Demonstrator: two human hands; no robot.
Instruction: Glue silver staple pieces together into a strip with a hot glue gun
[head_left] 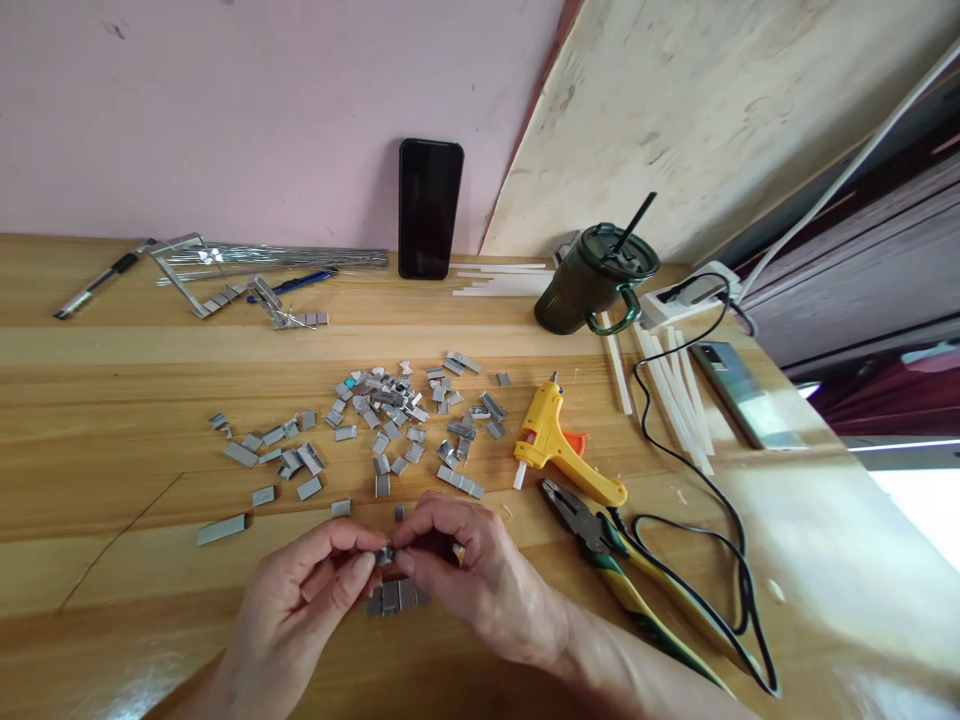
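My left hand [304, 590] and my right hand [469, 565] meet near the front of the wooden table. Between their pinched fingertips is a small bent metal piece [385, 554], partly covered by the fingers. Just below it on the table lies a row of joined grey metal pieces [391, 598], its right end hidden by my right hand. Beyond my fingers spreads a heap of small grey metal pieces [390, 395]. More loose metal pieces [281, 458] lie to the left, and a short linked strip [460, 483] rests just past my right hand.
Right of the heap lie a yellow glue gun [551, 440] and pliers [589, 525], with a black cord [739, 540] looping beside them. Glue sticks [671, 390], a lidded cup [596, 280] and a power strip [690, 295] stand farther back. A phone [430, 210] leans on the wall.
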